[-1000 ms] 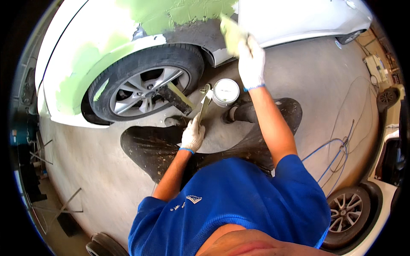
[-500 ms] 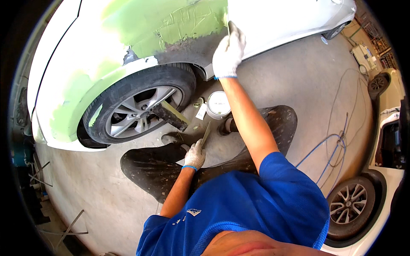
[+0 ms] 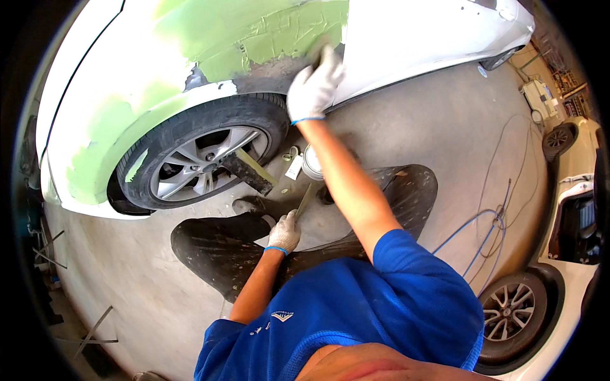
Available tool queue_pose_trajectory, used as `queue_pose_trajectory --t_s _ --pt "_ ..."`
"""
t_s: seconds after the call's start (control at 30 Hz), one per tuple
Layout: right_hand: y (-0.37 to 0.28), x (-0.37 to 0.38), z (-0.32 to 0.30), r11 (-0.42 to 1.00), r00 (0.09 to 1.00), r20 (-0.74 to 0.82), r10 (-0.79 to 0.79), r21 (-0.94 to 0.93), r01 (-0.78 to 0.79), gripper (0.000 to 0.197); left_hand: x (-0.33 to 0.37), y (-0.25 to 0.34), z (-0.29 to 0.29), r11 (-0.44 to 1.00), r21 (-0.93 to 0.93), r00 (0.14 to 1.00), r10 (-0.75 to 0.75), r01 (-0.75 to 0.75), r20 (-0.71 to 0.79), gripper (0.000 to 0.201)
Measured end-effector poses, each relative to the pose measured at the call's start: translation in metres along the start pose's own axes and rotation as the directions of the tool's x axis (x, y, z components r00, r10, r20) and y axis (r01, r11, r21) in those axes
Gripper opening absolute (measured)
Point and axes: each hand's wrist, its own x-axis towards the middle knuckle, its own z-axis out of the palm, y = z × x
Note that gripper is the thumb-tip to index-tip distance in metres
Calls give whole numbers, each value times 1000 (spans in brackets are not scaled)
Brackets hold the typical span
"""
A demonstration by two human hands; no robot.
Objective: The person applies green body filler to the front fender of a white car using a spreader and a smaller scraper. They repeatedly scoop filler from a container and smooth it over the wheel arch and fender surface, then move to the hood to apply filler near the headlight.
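Observation:
My right hand (image 3: pixel 316 86), in a white glove, is raised against the car's front fender, by the edge of the white door (image 3: pixel 406 47). Its fingers are drawn together and smeared by motion; what they grip, if anything, I cannot make out. Rough light-green filler (image 3: pixel 273 32) covers the fender, with a bare grey patch (image 3: pixel 270 76) below it. Low between my knees, my gloved left hand (image 3: pixel 284 233) is closed round a thin, flat putty knife (image 3: pixel 304 200), its blade pointing up and away.
A dark flat board (image 3: pixel 248 174) with a green-smeared edge leans at the front wheel (image 3: pixel 203 155). A white can (image 3: pixel 312 164), partly behind my right forearm, stands by a white tag (image 3: pixel 294 167). Blue hose (image 3: pixel 486 232) lies at the right, near another car's wheel (image 3: pixel 510 311).
My right hand has moved left and slightly down, from the door's edge onto the filler beside it. My left hand still holds the putty knife in nearly the same place.

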Motion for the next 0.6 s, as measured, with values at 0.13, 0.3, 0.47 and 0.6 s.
queue_pose_trajectory --t_s 0.13,0.3,0.47,0.6 --pt "-20 -47 -18 977 960 202 -192 132 167 60 1 4 0 1000 0 1000 -15 15 23 52" --pt "-24 -6 -40 960 965 37 -258 125 252 53 -5 -4 8 1000 7 999 28 -28 -31 47" --pt "-33 -45 -23 908 889 195 -415 148 391 69 -1 -3 8 999 -13 998 39 -40 -57 45" --pt "-31 -32 -49 828 814 175 -554 215 518 63 -6 -8 9 999 -20 997 40 -41 -68 44"
